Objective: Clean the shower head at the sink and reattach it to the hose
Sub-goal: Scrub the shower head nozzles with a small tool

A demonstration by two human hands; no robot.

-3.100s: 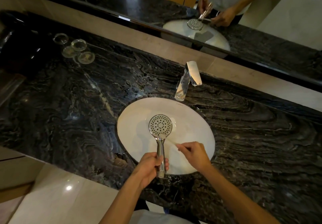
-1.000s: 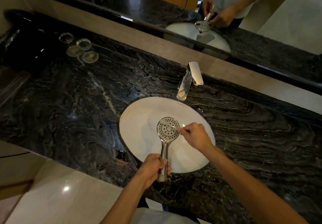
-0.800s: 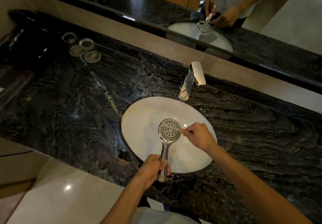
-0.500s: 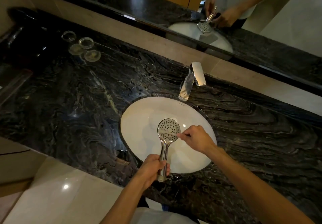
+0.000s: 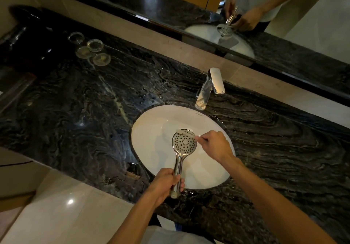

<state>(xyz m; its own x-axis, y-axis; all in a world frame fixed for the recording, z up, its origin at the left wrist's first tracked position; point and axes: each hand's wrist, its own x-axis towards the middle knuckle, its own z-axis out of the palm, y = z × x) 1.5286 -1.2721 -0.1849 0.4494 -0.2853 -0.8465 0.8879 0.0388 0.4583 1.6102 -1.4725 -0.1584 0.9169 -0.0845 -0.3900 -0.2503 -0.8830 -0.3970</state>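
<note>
The shower head point(image 5: 184, 143) is held over the white sink point(image 5: 151, 130), nozzle face up, presumably so that loosened dirt drops into the basin. Its chrome handle is gripped by the left hand point(image 5: 165, 184) at the sink's near rim. A thin pale brush-like tool point(image 5: 186, 134), its kind unclear, is pinched in the right hand point(image 5: 215, 145) and laid across the face's far edge.

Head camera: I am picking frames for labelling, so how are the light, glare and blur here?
Head view: dim, warm light; the white sink is brightest while the dark counter loses detail; a glare spot sits on the pale ledge; wide-angle bending curves the counter edge; the brush the right hand holds on the shower head is smeared; the left hand is sharp.
</note>
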